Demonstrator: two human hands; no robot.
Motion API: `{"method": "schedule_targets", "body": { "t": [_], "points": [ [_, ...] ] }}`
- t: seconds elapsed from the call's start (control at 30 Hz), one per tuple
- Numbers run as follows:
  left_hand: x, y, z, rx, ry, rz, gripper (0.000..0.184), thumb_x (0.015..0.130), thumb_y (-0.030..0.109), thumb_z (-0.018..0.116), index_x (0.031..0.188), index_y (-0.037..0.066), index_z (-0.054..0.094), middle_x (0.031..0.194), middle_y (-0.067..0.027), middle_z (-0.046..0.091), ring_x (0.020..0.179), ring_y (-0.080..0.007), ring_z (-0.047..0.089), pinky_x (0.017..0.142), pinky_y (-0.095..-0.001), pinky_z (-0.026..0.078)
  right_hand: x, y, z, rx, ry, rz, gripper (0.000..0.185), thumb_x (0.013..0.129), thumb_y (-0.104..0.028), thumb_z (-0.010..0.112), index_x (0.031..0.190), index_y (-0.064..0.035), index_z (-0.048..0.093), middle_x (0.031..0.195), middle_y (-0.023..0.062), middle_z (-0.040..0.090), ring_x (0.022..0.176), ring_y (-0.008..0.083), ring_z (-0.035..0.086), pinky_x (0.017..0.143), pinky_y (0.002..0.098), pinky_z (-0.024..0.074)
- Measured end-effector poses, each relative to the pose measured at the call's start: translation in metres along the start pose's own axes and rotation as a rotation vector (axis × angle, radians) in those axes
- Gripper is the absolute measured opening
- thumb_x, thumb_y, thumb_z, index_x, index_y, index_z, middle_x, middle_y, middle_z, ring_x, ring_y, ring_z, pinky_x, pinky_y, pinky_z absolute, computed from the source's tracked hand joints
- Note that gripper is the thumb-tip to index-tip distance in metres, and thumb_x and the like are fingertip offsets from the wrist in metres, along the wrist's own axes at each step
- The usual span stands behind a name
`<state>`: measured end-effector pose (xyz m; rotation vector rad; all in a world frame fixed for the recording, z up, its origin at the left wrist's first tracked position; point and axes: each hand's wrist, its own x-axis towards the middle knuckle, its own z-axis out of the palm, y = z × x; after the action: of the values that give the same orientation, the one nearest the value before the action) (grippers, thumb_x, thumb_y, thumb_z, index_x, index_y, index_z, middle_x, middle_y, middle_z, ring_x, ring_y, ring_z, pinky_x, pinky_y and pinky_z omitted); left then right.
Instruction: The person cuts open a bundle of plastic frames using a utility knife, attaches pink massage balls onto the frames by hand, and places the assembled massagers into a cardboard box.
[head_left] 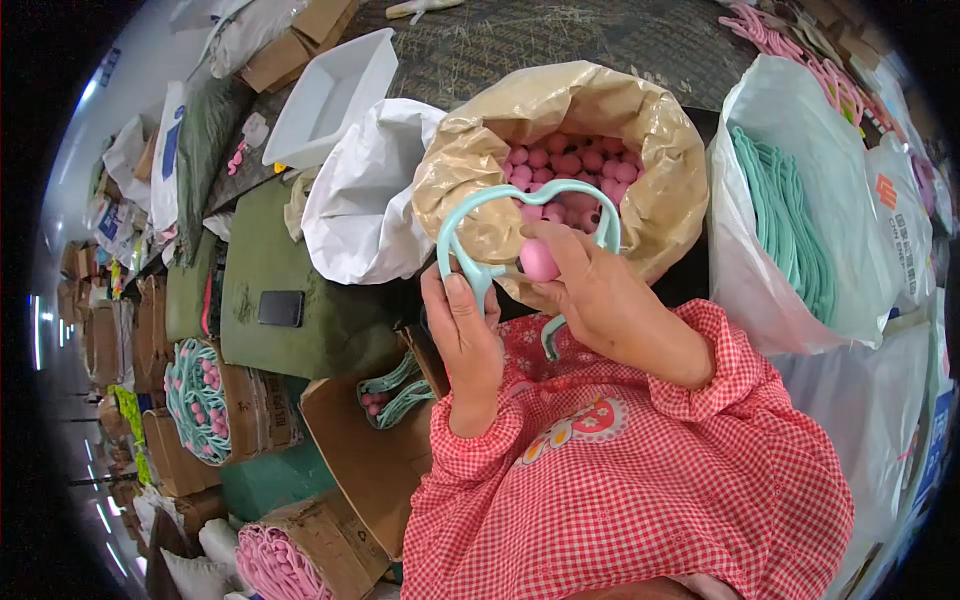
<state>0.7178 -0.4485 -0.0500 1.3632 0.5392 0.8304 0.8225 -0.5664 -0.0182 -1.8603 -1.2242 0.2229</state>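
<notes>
A mint-green curved tube frame (462, 212) arches in front of me. My left hand (470, 345) is closed around its left end, thumb on top. In my right hand (615, 305), the thumb and fingers pinch a pink ball (539, 260) beside the short inner stub of the frame. Whether the ball touches that stub is hard to tell. The frame's right side passes behind my right fingers, and a lower end shows below them. Just beyond my hands stands a tan plastic sack (655, 115) holding many pink balls (567, 163) with dark holes.
Right of the sack is a white bag (745, 110) of mint-green tubes (785, 225). To the left are a white sack (350, 205), a white tray (310, 115) and a phone (281, 308) on a green cushion (250, 250). Cardboard boxes (350, 440) stand lower left.
</notes>
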Motion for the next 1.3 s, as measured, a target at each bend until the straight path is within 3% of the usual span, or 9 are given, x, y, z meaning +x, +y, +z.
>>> {"method": "schedule_targets", "body": {
  "t": [0.37, 0.57, 0.77, 0.9, 1.0, 1.07, 1.2, 1.27, 1.3],
  "points": [
    [-0.002, -0.004, -0.002, 0.042, -0.156, 0.052, 0.026, 0.104, 0.028, 0.035, 0.107, 0.004, 0.044, 0.069, 0.0028, 0.043, 0.052, -0.0022, 0.035, 0.045, -0.0179, 0.027, 0.000, 0.015, 0.018, -0.023, -0.004, -0.107, 0.044, 0.083, -0.008, 0.065, 0.119, 0.0033, 0.042, 0.101, 0.0293, 0.058, 0.087, 0.0476, 0.059, 0.071, 0.0498, 0.0482],
    [-0.007, 0.000, -0.011, 0.044, -0.271, -0.054, 0.021, 0.103, 0.025, 0.039, 0.101, 0.004, 0.042, 0.067, 0.0026, 0.042, 0.053, -0.0031, 0.037, 0.046, -0.0197, 0.028, -0.008, 0.002, 0.029, -0.440, -0.018, 0.204, 0.022, 0.087, -0.014, 0.058, 0.100, -0.0020, 0.045, 0.081, 0.0183, 0.061, 0.071, 0.0401, 0.063, 0.055, 0.0444, 0.0496],
    [-0.021, 0.007, -0.010, 0.389, -0.184, 0.181, 0.025, 0.101, 0.024, 0.040, 0.101, -0.001, 0.044, 0.069, -0.0098, 0.055, 0.057, -0.0171, 0.054, 0.051, -0.0312, 0.041, -0.005, 0.003, 0.024, -0.634, 0.112, -0.029, 0.016, 0.082, -0.015, 0.061, 0.092, -0.0069, 0.050, 0.074, 0.0111, 0.060, 0.070, 0.0300, 0.065, 0.050, 0.0390, 0.0480],
    [-0.023, 0.005, -0.016, 0.411, -0.279, 0.137, 0.024, 0.101, 0.022, 0.041, 0.104, -0.002, 0.044, 0.075, -0.0139, 0.060, 0.061, -0.0250, 0.059, 0.054, -0.0348, 0.044, 0.001, -0.004, 0.006, -0.431, -0.118, 0.018, 0.027, 0.073, -0.015, 0.068, 0.095, -0.0065, 0.056, 0.079, 0.0122, 0.063, 0.072, 0.0329, 0.065, 0.060, 0.0443, 0.0489],
    [-0.021, 0.009, -0.024, 0.319, -0.361, 0.127, 0.023, 0.101, 0.022, 0.042, 0.104, -0.001, 0.044, 0.072, -0.0095, 0.056, 0.058, -0.0189, 0.055, 0.051, -0.0318, 0.041, 0.005, 0.005, -0.002, -0.161, -0.439, 0.116, 0.029, 0.071, -0.012, 0.065, 0.097, -0.0031, 0.060, 0.086, 0.0182, 0.065, 0.077, 0.0369, 0.064, 0.069, 0.0453, 0.0500],
    [-0.017, 0.017, -0.030, 0.097, -0.515, -0.153, 0.022, 0.101, 0.023, 0.043, 0.102, 0.001, 0.044, 0.069, -0.0034, 0.050, 0.056, -0.0105, 0.046, 0.049, -0.0267, 0.037, 0.008, 0.004, -0.008, 0.148, -0.684, 0.164, 0.029, 0.071, -0.008, 0.057, 0.098, 0.0025, 0.062, 0.090, 0.0263, 0.064, 0.085, 0.0402, 0.063, 0.079, 0.0422, 0.0507],
    [-0.011, 0.012, -0.019, 0.123, -0.530, -0.155, 0.021, 0.102, 0.023, 0.043, 0.102, 0.002, 0.044, 0.069, 0.0012, 0.044, 0.057, -0.0052, 0.039, 0.049, -0.0222, 0.032, 0.009, 0.008, 0.002, 0.016, -0.636, 0.239, 0.024, 0.071, -0.009, 0.060, 0.093, 0.0016, 0.062, 0.084, 0.0218, 0.065, 0.084, 0.0375, 0.064, 0.075, 0.0429, 0.0506],
    [-0.021, -0.001, -0.002, 0.172, -0.236, -0.123, 0.020, 0.102, 0.022, 0.041, 0.104, 0.002, 0.043, 0.073, 0.0010, 0.047, 0.059, -0.0057, 0.041, 0.050, -0.0223, 0.033, 0.007, 0.008, 0.014, -0.481, -0.124, 0.007, 0.020, 0.072, -0.012, 0.063, 0.089, -0.0014, 0.058, 0.077, 0.0157, 0.064, 0.075, 0.0332, 0.065, 0.064, 0.0426, 0.0508],
    [-0.025, -0.004, 0.004, 0.148, -0.169, -0.100, 0.022, 0.103, 0.023, 0.040, 0.107, 0.002, 0.042, 0.077, 0.0001, 0.049, 0.062, -0.0063, 0.044, 0.052, -0.0232, 0.035, 0.004, 0.005, 0.019, -0.482, -0.121, 0.007, 0.020, 0.072, -0.012, 0.063, 0.089, -0.0014, 0.058, 0.077, 0.0157, 0.064, 0.075, 0.0332, 0.065, 0.064, 0.0426, 0.0508]
  ]
}}
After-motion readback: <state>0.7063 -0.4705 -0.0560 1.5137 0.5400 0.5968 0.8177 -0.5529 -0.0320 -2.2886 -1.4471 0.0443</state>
